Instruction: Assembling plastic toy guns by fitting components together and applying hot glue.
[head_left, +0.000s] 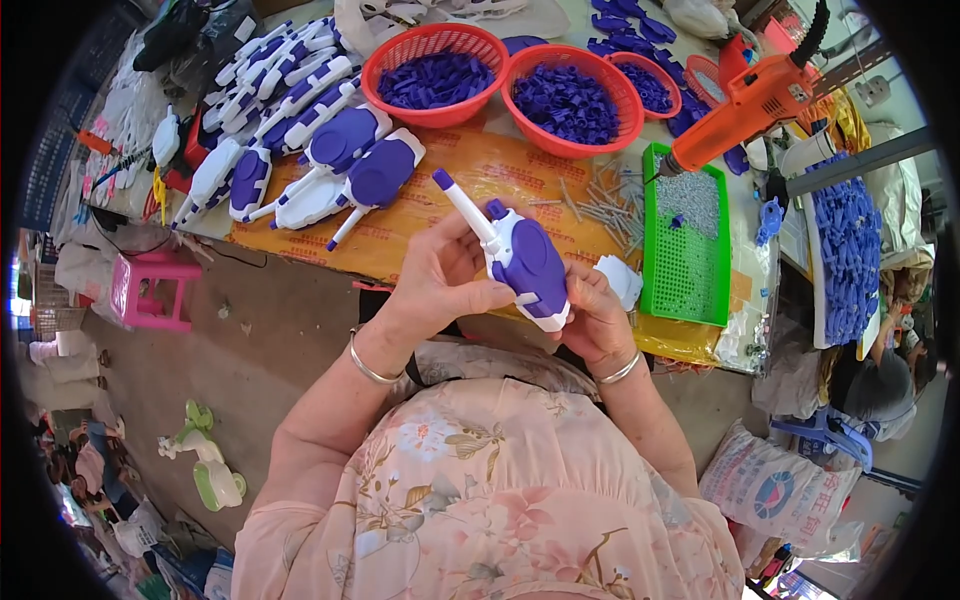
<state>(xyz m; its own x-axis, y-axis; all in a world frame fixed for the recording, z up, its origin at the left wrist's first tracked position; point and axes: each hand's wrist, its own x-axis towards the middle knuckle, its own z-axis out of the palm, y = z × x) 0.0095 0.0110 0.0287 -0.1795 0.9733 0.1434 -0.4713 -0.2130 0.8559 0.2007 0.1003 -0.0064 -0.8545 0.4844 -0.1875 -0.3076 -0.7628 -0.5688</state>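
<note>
Between my two hands, just over the near edge of the table, is a white-and-purple plastic toy housing (532,262) with a white, purple-tipped rod like an antenna pointing up and left. My left hand (438,278) wraps its left side, thumb across the lower part and fingers partly hidden behind it. The fingers of my right hand (598,312) pinch its lower right edge. Finished-looking housings of the same kind (384,168) lie piled on the table to the left. Loose screws (606,205) are scattered beyond the right hand.
Red baskets (436,118) of purple parts stand along the back. At right, an orange electric screwdriver (740,115) hangs above a green basket (652,290) holding small metal pieces. A pink stool (158,285) and a green toy scooter (212,470) stand on the floor at left.
</note>
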